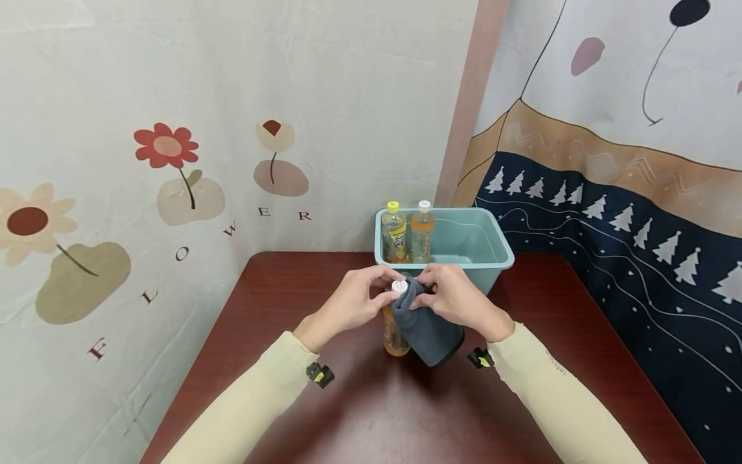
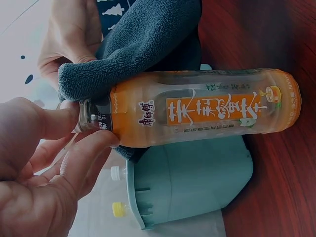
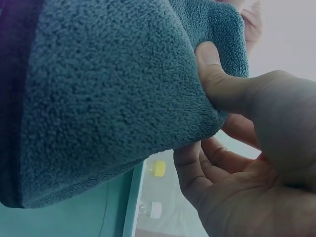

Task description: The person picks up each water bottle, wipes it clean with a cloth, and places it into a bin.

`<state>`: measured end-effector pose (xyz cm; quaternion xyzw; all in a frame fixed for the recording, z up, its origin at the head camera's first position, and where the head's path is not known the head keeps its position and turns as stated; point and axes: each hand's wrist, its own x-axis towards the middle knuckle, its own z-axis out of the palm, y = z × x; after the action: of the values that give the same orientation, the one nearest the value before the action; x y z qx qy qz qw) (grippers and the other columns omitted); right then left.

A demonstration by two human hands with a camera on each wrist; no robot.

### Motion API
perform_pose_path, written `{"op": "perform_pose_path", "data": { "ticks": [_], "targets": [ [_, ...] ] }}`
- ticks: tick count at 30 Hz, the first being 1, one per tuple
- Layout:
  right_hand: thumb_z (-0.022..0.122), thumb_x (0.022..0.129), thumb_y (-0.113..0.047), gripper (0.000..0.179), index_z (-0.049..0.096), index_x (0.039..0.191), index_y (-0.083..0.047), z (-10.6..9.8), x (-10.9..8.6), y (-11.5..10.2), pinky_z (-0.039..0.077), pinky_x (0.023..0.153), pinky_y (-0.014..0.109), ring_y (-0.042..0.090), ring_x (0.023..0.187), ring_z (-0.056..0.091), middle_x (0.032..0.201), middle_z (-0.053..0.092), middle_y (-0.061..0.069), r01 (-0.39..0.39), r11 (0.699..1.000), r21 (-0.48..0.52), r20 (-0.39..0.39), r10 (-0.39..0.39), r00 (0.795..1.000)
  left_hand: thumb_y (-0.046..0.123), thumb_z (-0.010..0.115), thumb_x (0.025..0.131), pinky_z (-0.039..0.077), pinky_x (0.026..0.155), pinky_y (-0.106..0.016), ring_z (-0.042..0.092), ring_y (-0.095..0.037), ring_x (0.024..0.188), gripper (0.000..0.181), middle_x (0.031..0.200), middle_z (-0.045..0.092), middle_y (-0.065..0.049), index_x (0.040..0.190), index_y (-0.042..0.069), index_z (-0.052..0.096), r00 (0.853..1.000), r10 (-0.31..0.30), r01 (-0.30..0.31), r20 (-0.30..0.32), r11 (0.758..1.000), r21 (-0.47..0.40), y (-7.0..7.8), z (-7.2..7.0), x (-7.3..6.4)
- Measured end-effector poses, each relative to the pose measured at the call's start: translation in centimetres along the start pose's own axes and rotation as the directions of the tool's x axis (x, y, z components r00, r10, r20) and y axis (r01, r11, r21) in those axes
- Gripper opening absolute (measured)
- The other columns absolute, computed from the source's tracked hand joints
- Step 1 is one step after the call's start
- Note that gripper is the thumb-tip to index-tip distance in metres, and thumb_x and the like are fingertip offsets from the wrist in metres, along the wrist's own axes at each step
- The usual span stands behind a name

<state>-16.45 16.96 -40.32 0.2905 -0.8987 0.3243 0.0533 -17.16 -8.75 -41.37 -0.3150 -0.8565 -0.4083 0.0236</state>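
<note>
In the head view a bottle of orange-labelled drink [image 1: 396, 339] with a white cap stands upright on the table. My left hand [image 1: 353, 298] pinches it at the neck, just under the cap, between thumb and fingers; the left wrist view shows the bottle's label [image 2: 207, 109] facing that camera. Against the bottle's right side and neck lies a dark grey-blue towel [image 1: 433, 332]. My right hand [image 1: 458, 298] grips the towel's upper edge, thumb on one face and fingers behind. In the right wrist view the cloth [image 3: 113, 94] hides the bottle.
Behind the hands stands a light teal plastic bin [image 1: 498, 241]. Inside its left part are a yellow-capped bottle [image 1: 394, 237] and a white-capped bottle [image 1: 422, 237]. The dark red table [image 1: 278, 309] meets a printed wall cloth [image 1: 359, 96] at the back.
</note>
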Motion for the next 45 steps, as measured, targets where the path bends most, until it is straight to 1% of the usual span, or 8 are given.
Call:
{"op": "perform_pose_path", "data": {
  "ticks": [9, 15, 24, 27, 31, 33, 40, 45],
  "targets": [
    [0.099, 0.095, -0.01, 0.018, 0.093, 0.111, -0.01, -0.2, -0.2, 0.2, 0.059, 0.075, 0.026, 0.014, 0.094, 0.067, 0.104, 0.082, 0.004, -0.001, 1.0, -0.012, 0.007, 0.001, 1.0, 0.01, 0.086, 0.107, 0.069, 0.098, -0.034, 0.085, -0.022, 0.118, 0.033, 0.129, 0.085, -0.007, 0.139, 0.012, 0.078, 1.0, -0.002, 0.002, 0.006, 1.0, 0.009, 0.1, -0.1, 0.0],
    [0.098, 0.096, -0.01, 0.019, 0.093, 0.114, -0.009, -0.4, -0.5, 0.4, 0.06, 0.075, 0.026, 0.013, 0.093, 0.068, 0.105, 0.082, 0.004, 0.001, 1.0, -0.02, 0.014, -0.001, 1.0, 0.012, 0.086, 0.108, 0.069, 0.096, -0.036, 0.085, -0.022, 0.117, 0.033, 0.127, 0.085, -0.006, 0.14, 0.013, 0.078, 1.0, 0.007, -0.007, 0.015, 1.0, 0.001, 0.3, -0.2, -0.1],
    [0.097, 0.096, -0.01, 0.019, 0.092, 0.115, -0.008, -1.1, -1.6, 1.3, 0.061, 0.078, 0.028, 0.016, 0.093, 0.066, 0.104, 0.082, 0.004, -0.034, 0.998, -0.047, -0.002, 0.034, 0.999, 0.014, 0.087, 0.108, 0.066, 0.094, -0.03, 0.085, -0.019, 0.115, 0.032, 0.124, 0.086, -0.004, 0.138, 0.014, 0.079, 1.0, 0.019, -0.02, 0.01, 1.0, 0.012, 0.3, -0.4, 0.0],
    [0.097, 0.095, -0.009, 0.02, 0.092, 0.114, -0.008, -1.3, -2.0, 1.7, 0.06, 0.077, 0.028, 0.016, 0.093, 0.067, 0.104, 0.083, 0.004, -0.041, 0.997, -0.062, -0.015, 0.041, 0.999, 0.015, 0.087, 0.107, 0.068, 0.094, -0.033, 0.085, -0.019, 0.114, 0.032, 0.122, 0.086, -0.003, 0.138, 0.014, 0.079, 1.0, 0.028, -0.028, 0.001, 0.999, 0.017, 0.3, -0.4, 0.0],
    [0.097, 0.095, -0.008, 0.02, 0.092, 0.115, -0.007, -1.6, -2.7, 2.2, 0.06, 0.077, 0.027, 0.016, 0.093, 0.066, 0.104, 0.082, 0.004, -0.056, 0.996, -0.063, -0.02, 0.054, 0.998, 0.015, 0.088, 0.107, 0.071, 0.097, -0.044, 0.085, -0.019, 0.113, 0.032, 0.123, 0.086, -0.004, 0.138, 0.013, 0.079, 0.999, 0.04, -0.04, -0.007, 0.999, 0.018, 0.3, -0.3, -0.1],
    [0.097, 0.095, -0.007, 0.021, 0.092, 0.116, -0.007, -1.7, -3.1, 2.5, 0.061, 0.077, 0.027, 0.017, 0.093, 0.066, 0.105, 0.082, 0.005, -0.067, 0.996, -0.057, -0.019, 0.066, 0.998, 0.015, 0.088, 0.106, 0.071, 0.096, -0.045, 0.085, -0.019, 0.113, 0.032, 0.123, 0.086, -0.004, 0.137, 0.012, 0.08, 0.999, 0.043, -0.043, -0.011, 0.999, 0.018, 0.3, -0.3, 0.0],
    [0.097, 0.095, -0.007, 0.021, 0.092, 0.116, -0.008, -2.0, -4.1, 3.2, 0.061, 0.076, 0.024, 0.015, 0.093, 0.066, 0.106, 0.083, 0.004, -0.09, 0.994, -0.053, -0.021, 0.089, 0.996, 0.014, 0.089, 0.106, 0.067, 0.093, -0.03, 0.084, -0.017, 0.112, 0.032, 0.122, 0.086, -0.002, 0.137, 0.013, 0.08, 1.0, 0.025, -0.024, -0.015, 0.999, 0.025, 0.3, -0.4, 0.0],
    [0.096, 0.096, -0.008, 0.021, 0.092, 0.117, -0.008, -2.2, -4.4, 3.5, 0.061, 0.074, 0.024, 0.014, 0.093, 0.067, 0.105, 0.082, 0.003, -0.103, 0.993, -0.059, -0.018, 0.102, 0.995, 0.014, 0.09, 0.105, 0.068, 0.091, -0.028, 0.084, -0.016, 0.11, 0.031, 0.121, 0.086, -0.001, 0.135, 0.013, 0.08, 0.999, 0.027, -0.026, -0.035, 0.999, 0.027, 0.3, -0.5, 0.0]
  ]
}}
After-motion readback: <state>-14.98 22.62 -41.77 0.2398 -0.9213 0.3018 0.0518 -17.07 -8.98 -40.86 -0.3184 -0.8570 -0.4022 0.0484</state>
